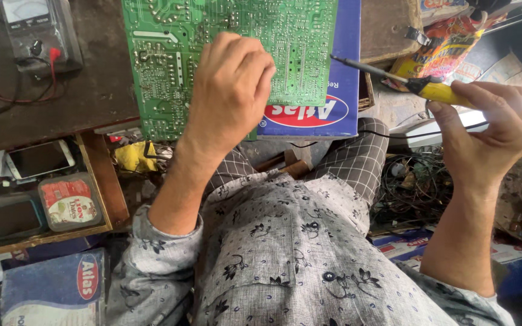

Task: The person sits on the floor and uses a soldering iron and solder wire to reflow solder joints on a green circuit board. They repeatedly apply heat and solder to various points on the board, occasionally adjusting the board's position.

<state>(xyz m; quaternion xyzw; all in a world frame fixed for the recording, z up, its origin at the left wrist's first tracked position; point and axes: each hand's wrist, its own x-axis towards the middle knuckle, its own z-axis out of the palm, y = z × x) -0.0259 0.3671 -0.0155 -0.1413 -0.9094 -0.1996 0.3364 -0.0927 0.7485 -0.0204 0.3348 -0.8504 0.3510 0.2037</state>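
A large green circuit board (170, 54) lies solder side up across a blue box (345, 72) and the brown bench. My left hand (228, 90) rests on the board's lower middle, fingers curled; whether it pinches anything I cannot tell. My right hand (484, 130) is off to the right, gripping a soldering iron (412, 83) by its yellow handle. The iron's dark tip points left and hovers just beyond the board's right edge, over the blue box, not touching the board.
An analogue multimeter (37, 30) with red and black leads sits at top left. A wooden tray (101, 181) at left holds phones and a small tin (69, 202). Tangled wires (415, 187) lie at right, a colourful packet (448, 42) top right, another blue box (55, 290) bottom left.
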